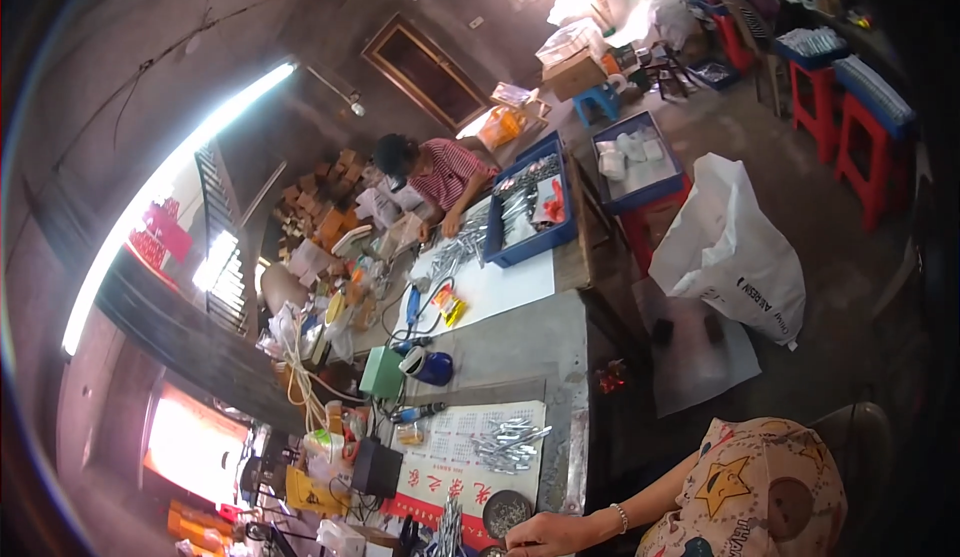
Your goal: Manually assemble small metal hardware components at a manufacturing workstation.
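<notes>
My right hand reaches in at the lower edge, with a bracelet at the wrist and a loose patterned sleeve. Its fingers curl down beside a round dark dish of small parts; what they grip is cut off by the picture's edge. Close by, a bundle of slim silvery metal pieces stands on a printed calendar sheet. Farther up that sheet lies a loose heap of similar metal pieces. My left hand is out of view.
Blue-handled tools with cords, a green box and a blue jar stand on the worktable. Across it, a person in stripes works beside a blue tray. A white sack stands on the floor.
</notes>
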`<state>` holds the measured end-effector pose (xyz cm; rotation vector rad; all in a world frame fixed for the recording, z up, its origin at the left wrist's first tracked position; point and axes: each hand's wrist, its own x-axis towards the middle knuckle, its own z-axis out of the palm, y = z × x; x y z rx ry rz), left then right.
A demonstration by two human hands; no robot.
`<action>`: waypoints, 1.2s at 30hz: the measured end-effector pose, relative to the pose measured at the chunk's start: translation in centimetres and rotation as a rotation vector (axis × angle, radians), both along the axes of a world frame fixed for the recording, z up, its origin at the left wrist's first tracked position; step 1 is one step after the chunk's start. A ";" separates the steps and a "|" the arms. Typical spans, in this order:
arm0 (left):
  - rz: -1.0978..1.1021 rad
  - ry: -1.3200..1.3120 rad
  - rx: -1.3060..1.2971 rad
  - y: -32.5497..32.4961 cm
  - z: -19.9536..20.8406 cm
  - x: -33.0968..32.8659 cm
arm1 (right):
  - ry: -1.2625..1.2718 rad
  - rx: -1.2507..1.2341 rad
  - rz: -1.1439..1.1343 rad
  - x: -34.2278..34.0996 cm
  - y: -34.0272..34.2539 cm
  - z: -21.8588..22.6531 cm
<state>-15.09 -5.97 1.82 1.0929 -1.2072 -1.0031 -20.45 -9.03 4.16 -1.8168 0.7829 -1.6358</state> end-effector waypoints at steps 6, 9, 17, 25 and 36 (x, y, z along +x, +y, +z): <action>-0.977 -0.140 0.458 -3.0 -3.7 -6.3 | 0.103 0.077 -0.012 -1.2 -1.4 -1.5; -1.777 -0.215 0.853 -3.1 -6.2 -9.6 | 0.180 0.086 0.097 -1.9 -3.7 -1.6; -2.413 -0.334 0.512 -3.6 0.0 -15.5 | 0.136 0.201 0.186 -4.5 -7.5 -5.6; -2.106 -0.285 0.276 -4.3 1.7 -14.3 | 0.147 0.172 0.186 -7.4 -8.8 -7.2; -0.756 0.023 0.320 -6.4 1.6 -4.3 | 0.031 0.305 0.390 -6.0 -8.8 -5.3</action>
